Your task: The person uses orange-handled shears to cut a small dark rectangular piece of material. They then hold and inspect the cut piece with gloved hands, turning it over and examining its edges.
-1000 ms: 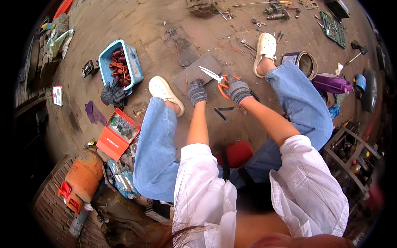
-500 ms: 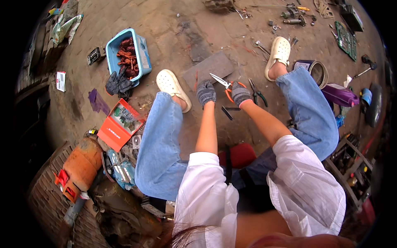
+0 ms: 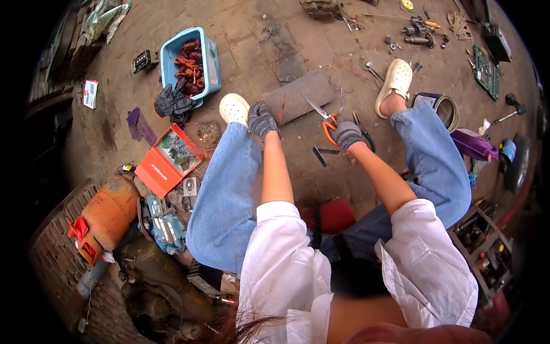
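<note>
My right hand [image 3: 347,133], in a grey knit glove, is closed round scissors [image 3: 329,127] with orange handles. Their blades point up and to the left, over the near edge of a flat grey slab [image 3: 306,97] on the ground. Close by on the right lie pliers [image 3: 367,137] with dark green handles, partly hidden by that hand. My left hand [image 3: 262,120], also gloved, is beside the toe of my left clog [image 3: 234,109]. Its fingers curl downward and their tips are hidden. A thin strip of copper-coloured wire [image 3: 282,108] lies on the slab.
A blue tub [image 3: 214,67] holds reddish-brown coils, with dark gloves [image 3: 173,103] at its near corner. Left of my leg lies an open orange-red box [image 3: 159,172]. Two black bars [image 3: 321,156] lie below the scissors. A tin [image 3: 446,112] and a purple bottle [image 3: 474,143] stand on the right.
My left hand has moved left, away from the scissors and toward my left clog. My right hand, still gripping the scissors, has shifted right, closer to the pliers. The view has shifted slightly.
</note>
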The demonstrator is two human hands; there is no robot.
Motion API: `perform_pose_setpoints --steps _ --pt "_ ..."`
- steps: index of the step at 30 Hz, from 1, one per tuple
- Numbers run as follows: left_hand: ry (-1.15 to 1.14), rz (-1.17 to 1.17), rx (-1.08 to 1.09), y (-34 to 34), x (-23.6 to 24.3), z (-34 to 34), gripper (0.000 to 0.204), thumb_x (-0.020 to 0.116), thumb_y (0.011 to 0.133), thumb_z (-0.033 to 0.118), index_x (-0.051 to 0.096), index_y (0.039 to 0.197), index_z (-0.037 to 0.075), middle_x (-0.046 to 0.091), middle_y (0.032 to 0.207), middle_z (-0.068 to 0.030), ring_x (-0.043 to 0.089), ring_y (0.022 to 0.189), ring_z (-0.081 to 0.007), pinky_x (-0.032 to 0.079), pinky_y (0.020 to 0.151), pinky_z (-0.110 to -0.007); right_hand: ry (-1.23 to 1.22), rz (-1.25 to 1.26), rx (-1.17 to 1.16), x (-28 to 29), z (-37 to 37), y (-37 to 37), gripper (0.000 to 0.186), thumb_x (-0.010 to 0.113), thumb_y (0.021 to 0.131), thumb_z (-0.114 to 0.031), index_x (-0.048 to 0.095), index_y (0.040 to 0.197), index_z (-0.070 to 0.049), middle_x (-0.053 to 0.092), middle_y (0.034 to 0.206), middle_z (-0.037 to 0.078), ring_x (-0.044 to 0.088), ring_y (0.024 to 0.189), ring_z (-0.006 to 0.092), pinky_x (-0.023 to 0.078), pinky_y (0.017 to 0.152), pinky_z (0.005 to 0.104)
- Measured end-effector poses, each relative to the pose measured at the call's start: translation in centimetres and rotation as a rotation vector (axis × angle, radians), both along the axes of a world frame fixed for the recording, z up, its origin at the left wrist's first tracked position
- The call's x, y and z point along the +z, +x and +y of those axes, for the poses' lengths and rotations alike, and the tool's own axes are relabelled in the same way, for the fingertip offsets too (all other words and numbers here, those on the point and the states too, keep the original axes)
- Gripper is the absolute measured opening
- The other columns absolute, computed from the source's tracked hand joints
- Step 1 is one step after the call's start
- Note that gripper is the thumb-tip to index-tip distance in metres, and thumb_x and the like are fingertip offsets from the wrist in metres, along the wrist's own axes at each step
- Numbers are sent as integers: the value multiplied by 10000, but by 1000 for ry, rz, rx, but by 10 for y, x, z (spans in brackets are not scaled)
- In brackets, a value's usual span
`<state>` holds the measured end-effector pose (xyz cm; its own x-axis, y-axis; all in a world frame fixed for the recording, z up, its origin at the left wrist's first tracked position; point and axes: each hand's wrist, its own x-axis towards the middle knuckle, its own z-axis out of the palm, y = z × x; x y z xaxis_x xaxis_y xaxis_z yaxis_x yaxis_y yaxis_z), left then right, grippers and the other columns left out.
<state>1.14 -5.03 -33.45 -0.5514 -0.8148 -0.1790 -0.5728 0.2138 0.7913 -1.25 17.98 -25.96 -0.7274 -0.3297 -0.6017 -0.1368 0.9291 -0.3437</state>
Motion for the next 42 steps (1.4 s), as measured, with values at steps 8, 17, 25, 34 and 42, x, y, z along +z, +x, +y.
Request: perform_pose_setpoints --steps 8,17,25,34,42 --pt "-39 -187 -374 -69 -24 -19 244 601 709 204 639 902 59 625 890 -143 597 824 -284 449 756 -344 -77 -3 -94 32 35 -49 446 597 741 -386 525 994 -25 593 839 196 581 773 323 451 682 387" --pt "-102 -477 -747 -116 -24 -12 330 613 696 310 638 954 106 615 936 -137 590 889 -280 445 785 -345 -152 1 -193 216 79 -59 336 678 715 -218 536 945 -18 578 826 148 570 722 237 451 674 324" --pt "-132 -739 -660 -152 -51 7 352 634 685 379 654 915 113 605 985 -137 579 917 -288 449 795 -384 -103 114 -144 227 77 -72 348 677 692 -158 515 974 -34 572 804 154 578 718 272 456 652 320" --pt "-373 -803 -671 -170 -98 17 255 590 707 284 663 834 75 626 919 -145 606 860 -291 483 716 -378 -54 180 -76 225 90 -78 403 699 670 -183 524 1000 -33 590 781 141 602 718 271 471 648 322" --pt "311 -42 -340 -163 -31 13 270 626 708 254 652 833 16 641 829 -145 608 752 -259 455 694 -338 -247 79 -431 214 106 -84 459 691 704 -131 505 1108 -18 592 918 109 563 822 146 460 773 284"
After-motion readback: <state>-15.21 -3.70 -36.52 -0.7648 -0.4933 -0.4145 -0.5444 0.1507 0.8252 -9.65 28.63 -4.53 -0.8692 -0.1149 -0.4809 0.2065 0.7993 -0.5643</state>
